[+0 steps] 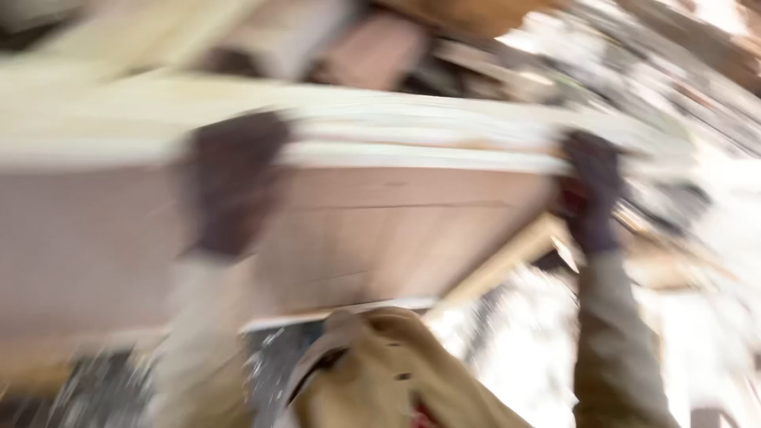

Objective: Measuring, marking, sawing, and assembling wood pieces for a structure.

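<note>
Gloved fingers [238, 150] of the left hand [234, 186] curl over the top edge of the wooden panel [380, 230]; right hand [590, 190] clamps its right end. Image blurred. Panel, raised before the person's chest, judged stiff, heavy, bulky; edges offer best hold.

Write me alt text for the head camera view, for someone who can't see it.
Blurred by motion, a person's two dark-gloved hands grip a large flat wooden board, the left hand over its top edge and the right hand at its right end. Pale planks lie behind it, and tan sleeves show below.
</note>
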